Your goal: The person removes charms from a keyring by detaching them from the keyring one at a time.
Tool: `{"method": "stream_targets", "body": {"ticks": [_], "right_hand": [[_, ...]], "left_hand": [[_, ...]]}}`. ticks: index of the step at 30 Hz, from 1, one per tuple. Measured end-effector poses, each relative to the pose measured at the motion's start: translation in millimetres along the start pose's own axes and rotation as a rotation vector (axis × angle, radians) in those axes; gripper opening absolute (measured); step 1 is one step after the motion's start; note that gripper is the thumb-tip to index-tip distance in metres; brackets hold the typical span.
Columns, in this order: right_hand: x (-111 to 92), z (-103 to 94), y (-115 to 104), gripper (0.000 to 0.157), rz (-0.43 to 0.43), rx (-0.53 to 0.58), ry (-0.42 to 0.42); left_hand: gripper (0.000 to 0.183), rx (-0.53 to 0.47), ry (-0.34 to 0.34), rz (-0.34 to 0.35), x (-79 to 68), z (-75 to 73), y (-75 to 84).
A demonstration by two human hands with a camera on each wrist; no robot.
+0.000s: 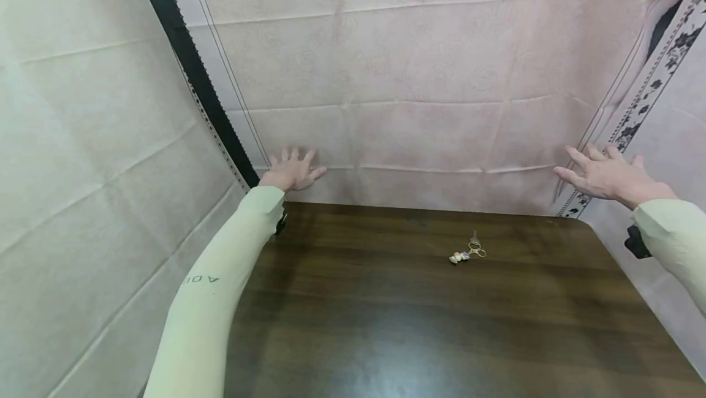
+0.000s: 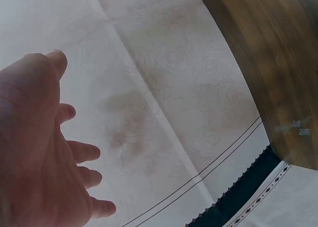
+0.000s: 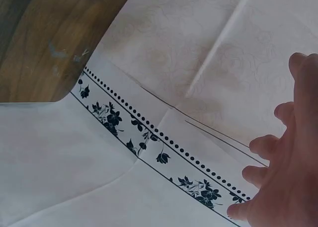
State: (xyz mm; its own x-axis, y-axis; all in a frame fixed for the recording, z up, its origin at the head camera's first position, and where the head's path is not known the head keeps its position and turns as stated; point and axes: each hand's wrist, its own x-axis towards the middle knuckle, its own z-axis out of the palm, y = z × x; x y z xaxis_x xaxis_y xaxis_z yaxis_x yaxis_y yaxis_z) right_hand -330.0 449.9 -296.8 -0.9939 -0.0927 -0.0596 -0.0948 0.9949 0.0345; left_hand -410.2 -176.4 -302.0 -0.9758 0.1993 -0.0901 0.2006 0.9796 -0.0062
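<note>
A small pair of scissors (image 1: 477,250) with gold-coloured loop handles lies on the dark wooden table, right of centre near its far edge. Touching or close beside it is a small cluster of pale, multicoloured bead-like pieces (image 1: 458,257). My left hand (image 1: 291,172) is raised beyond the table's far left corner, fingers spread and holding nothing. Over the far right corner my right hand (image 1: 609,177) is held up likewise, its fingers apart. In the wrist views, both the left hand (image 2: 37,142) and the right hand (image 3: 285,162) have pale fabric behind them.
The wooden table (image 1: 419,324) has rounded far corners. Creased pale cloth (image 1: 413,79) hangs behind it, with more cloth along both sides. A dark strip (image 1: 190,48) runs down the left join, and a floral border (image 1: 656,85) down the right.
</note>
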Motion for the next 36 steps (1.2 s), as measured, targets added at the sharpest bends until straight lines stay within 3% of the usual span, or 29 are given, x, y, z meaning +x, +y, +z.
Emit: {"method": "stream_targets", "body": {"ticks": [8, 16, 23, 36], "right_hand": [[1, 6.0, -5, 0.087, -0.019, -0.019, -0.023], [3, 19.8, -6, 0.090, 0.001, -0.007, -0.027], [9, 31.6, -14, 0.087, -0.002, 0.014, -0.014], [15, 57.9, -34, 0.086, -0.031, 0.012, 0.000]], "left_hand": [[0.073, 0.000, 0.009, 0.009, -1.6, 4.3, 1.5], [0.071, -0.010, 0.023, 0.043, 2.2, 9.4, 17.8], [0.070, 0.042, 0.014, 0.062, 6.5, 15.8, 29.4], [0.070, 0.005, 0.013, 0.097, 12.0, 46.6, 52.1]]}}
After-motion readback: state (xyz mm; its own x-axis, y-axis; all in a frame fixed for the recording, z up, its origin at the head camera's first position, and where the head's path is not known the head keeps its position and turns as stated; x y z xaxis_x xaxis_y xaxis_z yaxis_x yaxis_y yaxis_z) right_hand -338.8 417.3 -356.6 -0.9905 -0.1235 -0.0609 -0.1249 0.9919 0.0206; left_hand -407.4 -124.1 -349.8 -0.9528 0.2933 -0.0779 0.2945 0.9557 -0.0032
